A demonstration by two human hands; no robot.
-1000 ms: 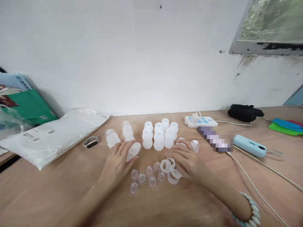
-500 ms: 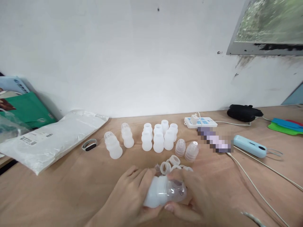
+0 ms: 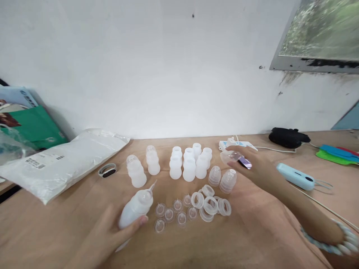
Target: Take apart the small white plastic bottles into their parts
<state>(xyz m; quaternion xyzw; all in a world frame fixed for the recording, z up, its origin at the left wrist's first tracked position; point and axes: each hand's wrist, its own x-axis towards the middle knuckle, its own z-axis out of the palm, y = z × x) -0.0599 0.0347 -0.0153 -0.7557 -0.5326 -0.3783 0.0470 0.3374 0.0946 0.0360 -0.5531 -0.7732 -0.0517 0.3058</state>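
Observation:
My left hand (image 3: 112, 233) is wrapped round a milky-white baby bottle (image 3: 133, 209) that tilts up to the right, its thin teat uncovered. At the back right, my right hand (image 3: 248, 158) pinches a clear dome cap (image 3: 230, 157) above the table, partly in front of a phone (image 3: 245, 162). Beside the bottle lie several clear teats (image 3: 169, 215) and a loose pile of screw rings (image 3: 211, 206). Two more dome caps (image 3: 228, 181) stand behind the rings. Several open bottle bodies (image 3: 189, 170) are grouped behind, with two capped bottles (image 3: 136, 172) to their left.
A white plastic mailing bag (image 3: 64, 157) and a wristband (image 3: 107, 170) lie at the left. Along the back right are a power strip (image 3: 246, 144), a black case (image 3: 288, 137), a light blue device (image 3: 295, 175) and coloured sheets (image 3: 338, 152). Cables cross the right side.
My hands have moved apart. The clear cap has come off the bottle and gone with my right hand to the back right; my left hand has carried the bottle left, its teat now exposed.

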